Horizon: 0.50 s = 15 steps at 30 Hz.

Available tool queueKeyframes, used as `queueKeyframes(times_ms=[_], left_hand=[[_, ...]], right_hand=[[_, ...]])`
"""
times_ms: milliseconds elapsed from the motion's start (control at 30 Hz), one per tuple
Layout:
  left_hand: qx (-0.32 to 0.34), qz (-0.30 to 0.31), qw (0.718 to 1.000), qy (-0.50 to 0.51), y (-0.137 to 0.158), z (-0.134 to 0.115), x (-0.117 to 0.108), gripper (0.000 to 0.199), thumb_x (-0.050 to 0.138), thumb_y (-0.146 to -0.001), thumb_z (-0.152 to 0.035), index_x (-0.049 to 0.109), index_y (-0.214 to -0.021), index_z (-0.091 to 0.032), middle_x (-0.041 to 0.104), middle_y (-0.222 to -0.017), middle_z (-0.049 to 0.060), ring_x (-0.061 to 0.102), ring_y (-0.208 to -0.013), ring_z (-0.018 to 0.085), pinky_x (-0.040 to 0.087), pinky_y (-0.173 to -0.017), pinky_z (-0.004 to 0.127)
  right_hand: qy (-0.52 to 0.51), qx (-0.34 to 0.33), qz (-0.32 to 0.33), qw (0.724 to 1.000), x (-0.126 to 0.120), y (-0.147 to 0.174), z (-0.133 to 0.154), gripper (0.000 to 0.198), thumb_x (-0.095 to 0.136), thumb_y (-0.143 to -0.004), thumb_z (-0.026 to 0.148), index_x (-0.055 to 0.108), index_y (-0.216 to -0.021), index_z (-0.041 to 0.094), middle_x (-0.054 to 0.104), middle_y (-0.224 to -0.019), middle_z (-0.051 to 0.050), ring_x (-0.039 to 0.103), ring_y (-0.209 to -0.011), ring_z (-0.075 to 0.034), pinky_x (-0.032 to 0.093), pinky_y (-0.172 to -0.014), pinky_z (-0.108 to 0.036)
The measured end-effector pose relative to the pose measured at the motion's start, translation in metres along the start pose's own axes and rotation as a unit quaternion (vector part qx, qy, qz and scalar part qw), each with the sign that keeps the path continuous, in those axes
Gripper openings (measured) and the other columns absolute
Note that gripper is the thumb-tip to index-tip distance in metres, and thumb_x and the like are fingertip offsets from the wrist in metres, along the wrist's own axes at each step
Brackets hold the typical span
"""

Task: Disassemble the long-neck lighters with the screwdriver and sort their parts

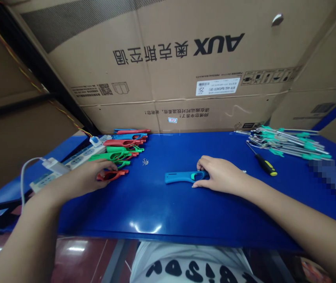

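The right hand [219,175] rests, fingers curled, on one end of a blue plastic handle [182,177] lying mid-table; the left hand [90,177] pinches a red handle [113,175] beside the coloured pile [123,147]; behind, an upside-down carton [170,59] reads "AUX".

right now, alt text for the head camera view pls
A person's right hand rests on one end of a blue plastic handle lying on a blue table, while the left hand touches a red handle piece at the near end of a pile of red, green and blue pieces. A screwdriver lies to the right.
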<state>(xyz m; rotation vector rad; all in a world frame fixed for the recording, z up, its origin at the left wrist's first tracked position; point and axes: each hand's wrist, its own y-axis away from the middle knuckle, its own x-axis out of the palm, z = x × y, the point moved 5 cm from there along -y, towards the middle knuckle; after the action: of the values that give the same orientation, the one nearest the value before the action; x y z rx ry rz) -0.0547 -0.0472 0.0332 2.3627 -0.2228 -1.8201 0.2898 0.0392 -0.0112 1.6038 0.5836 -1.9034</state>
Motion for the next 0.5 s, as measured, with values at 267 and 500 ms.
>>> queueKeyframes(times_ms=[267,500], left_hand=[[-0.003,-0.012,0.997,-0.072,-0.011,0.010,0.003,0.034,0.057,-0.083,-0.038,0.070,-0.107,-0.017,0.071,-0.112,0.010,0.063,-0.101,0.029,0.049,-0.091,0.038],[0.104,-0.081,0.980,-0.149,-0.009,-0.062,0.008,0.038,0.058,-0.090,-0.041,0.065,-0.123,-0.023,0.063,-0.130,0.010,0.063,-0.111,0.031,0.050,-0.095,0.042]], right_hand=[[-0.024,-0.020,0.035,0.999,-0.002,0.004,0.000,0.031,0.075,-0.085,0.044,0.065,-0.098,0.018,0.068,-0.100,-0.006,0.064,-0.085,-0.022,0.040,-0.069,-0.030],[-0.048,-0.014,0.007,0.999,-0.001,0.005,0.004,0.049,0.073,-0.081,0.061,0.060,-0.100,0.018,0.064,-0.104,-0.007,0.062,-0.086,-0.022,0.041,-0.070,-0.031]])
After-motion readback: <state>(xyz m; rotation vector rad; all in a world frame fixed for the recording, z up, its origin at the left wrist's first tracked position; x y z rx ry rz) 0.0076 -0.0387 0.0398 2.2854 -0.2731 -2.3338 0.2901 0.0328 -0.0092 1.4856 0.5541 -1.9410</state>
